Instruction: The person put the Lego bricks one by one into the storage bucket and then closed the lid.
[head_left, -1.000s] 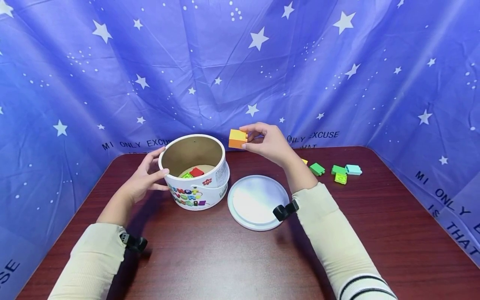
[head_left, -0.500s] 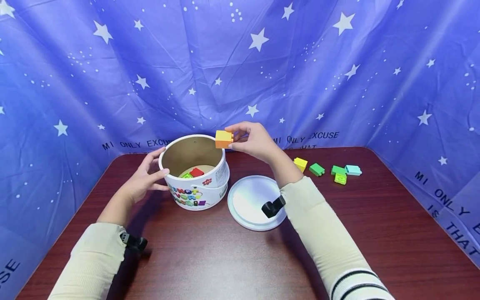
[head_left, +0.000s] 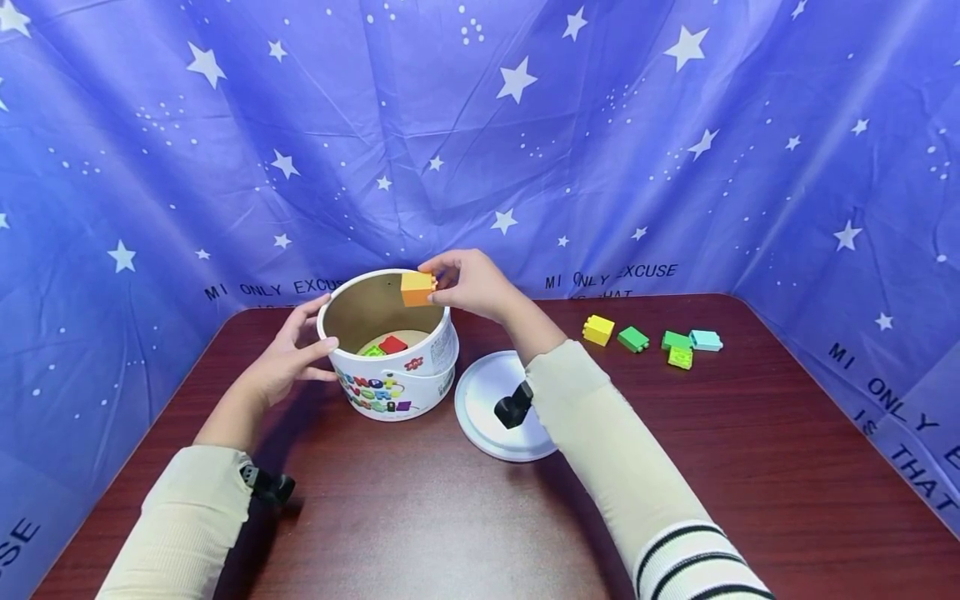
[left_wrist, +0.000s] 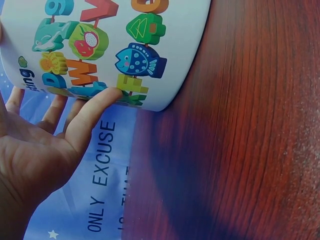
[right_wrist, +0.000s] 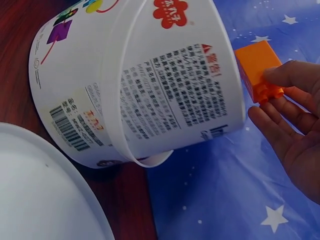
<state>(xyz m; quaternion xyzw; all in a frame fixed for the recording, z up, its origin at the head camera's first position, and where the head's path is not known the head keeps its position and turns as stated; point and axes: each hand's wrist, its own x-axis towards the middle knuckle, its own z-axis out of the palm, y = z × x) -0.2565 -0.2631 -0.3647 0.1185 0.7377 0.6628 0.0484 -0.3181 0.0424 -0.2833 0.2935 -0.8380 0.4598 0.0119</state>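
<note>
My left hand (head_left: 288, 350) rests against the left side of a white round bucket (head_left: 397, 392), its spread fingertips and thumb at the rim and wall. In the left wrist view the fingers (left_wrist: 92, 115) lie fairly straight along the printed wall. My right hand (head_left: 476, 287) pinches an orange toy building block (head_left: 417, 289) by its studded end, over the far right part of the bucket's opening. The right wrist view shows the orange block (right_wrist: 259, 67) right at the rim, thumb on one face. Inside the bucket lie a red block (head_left: 393, 344) and a lime-green block (head_left: 374, 351).
A white round lid (head_left: 487, 400) lies flat right of the bucket, partly hidden by the right wrist camera. Farther right on the dark red table (head_left: 420, 517) are a yellow block (head_left: 598, 330), a green block (head_left: 633, 338) and several others. A blue starry curtain (head_left: 480, 125) hangs behind.
My right hand has moved left with the orange block, from right of the bucket to over its opening. The yellow block has come into full view. My left hand has stayed in place.
</note>
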